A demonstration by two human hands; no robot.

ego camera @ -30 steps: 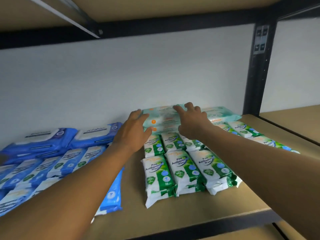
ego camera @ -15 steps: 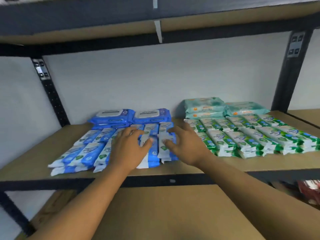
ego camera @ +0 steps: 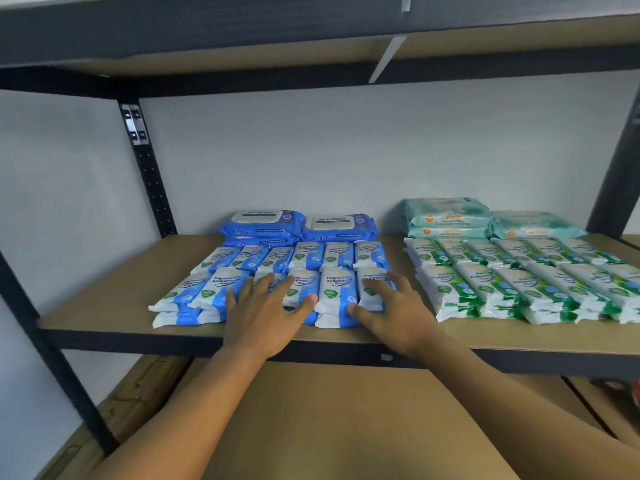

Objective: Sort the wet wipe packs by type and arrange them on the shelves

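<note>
Shelf board (ego camera: 104, 299), middle tier, carries everything. Right half: green pine packs (ego camera: 519, 282) in two rows, reaching toward the right edge. Centre-left: slim blue packs (ego camera: 334, 289), two rows stacked two deep, front row just behind the front edge. Back edge: two stacks of antabax packs (ego camera: 332, 225) behind the blue rows, teal packs (ego camera: 446, 216) behind the green. A bare strip of board separates blue block from green. Slim blue packs lie flat, long axis front-to-back, short ends facing the front edge, so they sit directly ahead of and under both hands, which come in over that edge. Left hand (ego camera: 266, 310) rests on the middle of the front blue row; right hand (ego camera: 398, 306) rests on the row's right end, beside the bare strip. Left hand is nearer the loose-looking left end. Both hands flat, fingers straight and spread wide, palms down, holding nothing. Judged: squaring up the blue rows, sorting nearly finished.
</note>
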